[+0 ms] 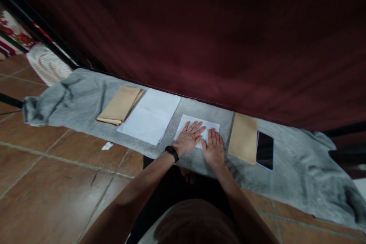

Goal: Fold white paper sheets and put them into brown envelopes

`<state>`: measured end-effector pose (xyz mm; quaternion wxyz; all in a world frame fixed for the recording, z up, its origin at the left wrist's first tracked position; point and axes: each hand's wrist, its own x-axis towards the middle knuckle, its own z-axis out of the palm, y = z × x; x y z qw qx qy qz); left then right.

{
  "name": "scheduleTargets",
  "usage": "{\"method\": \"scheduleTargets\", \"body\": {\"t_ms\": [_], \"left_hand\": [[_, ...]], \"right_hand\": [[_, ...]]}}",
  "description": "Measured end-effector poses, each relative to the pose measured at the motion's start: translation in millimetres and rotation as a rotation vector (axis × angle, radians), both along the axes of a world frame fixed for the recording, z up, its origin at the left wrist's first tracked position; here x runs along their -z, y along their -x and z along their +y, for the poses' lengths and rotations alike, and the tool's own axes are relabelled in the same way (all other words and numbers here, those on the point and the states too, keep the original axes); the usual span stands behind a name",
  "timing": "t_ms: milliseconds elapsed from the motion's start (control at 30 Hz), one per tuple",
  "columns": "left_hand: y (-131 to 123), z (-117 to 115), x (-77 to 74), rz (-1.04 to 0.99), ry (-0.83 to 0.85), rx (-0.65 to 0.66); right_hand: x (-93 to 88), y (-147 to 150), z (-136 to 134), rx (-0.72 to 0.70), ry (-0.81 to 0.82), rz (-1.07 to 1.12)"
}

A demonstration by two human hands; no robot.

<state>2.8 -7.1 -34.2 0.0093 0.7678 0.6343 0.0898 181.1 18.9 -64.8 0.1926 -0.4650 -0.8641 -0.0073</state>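
Note:
A small white sheet, which looks folded, [185, 120] lies on the grey cloth [207, 111] in front of me. My left hand [189, 137], with a black band on its wrist, rests flat on the sheet with its fingers spread. Beside it, my right hand [214, 148] lies palm down, its fingers stretched out over the sheet's right part. Larger white sheets with a crease [151, 116] lie to the left. Further left is a stack of brown envelopes [120, 103]. One brown envelope [243, 138] lies to the right of my hands.
A dark phone [265, 150] lies right of the single envelope. Behind the cloth hangs a dark red curtain [214, 45]. A white scrap [107, 146] is on the tiled floor [57, 179]. Dark bars and a striped fabric [48, 63] stand at the far left.

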Motion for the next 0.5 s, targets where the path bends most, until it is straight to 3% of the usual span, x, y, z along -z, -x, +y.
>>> {"method": "scheduleTargets", "body": {"t_ms": [500], "left_hand": [[14, -5, -7.3, -0.010, 0.028, -0.181]], "right_hand": [[-3.3, 0, -1, 0.005, 0.015, -0.037]]}}
